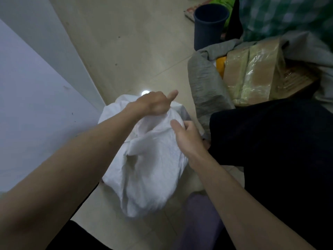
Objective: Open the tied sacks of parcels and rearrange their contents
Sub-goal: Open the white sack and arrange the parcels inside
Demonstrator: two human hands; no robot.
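A white woven sack [149, 165] lies crumpled on the tiled floor in front of me. My left hand [153, 103] grips a bunch of its cloth at the far upper end, thumb sticking out. My right hand [187, 136] holds the sack's right side, fingers curled into the fabric. What is inside the white sack is hidden. To the right, a grey sack [205, 87] stands open with tape-wrapped brown parcels [255, 76] showing in it.
A dark blue bucket [209, 24] stands on the floor at the back. Green checked cloth [288, 17] sits at the top right. A white wall panel [36, 87] runs along the left. My dark-clothed leg [279, 150] fills the right side.
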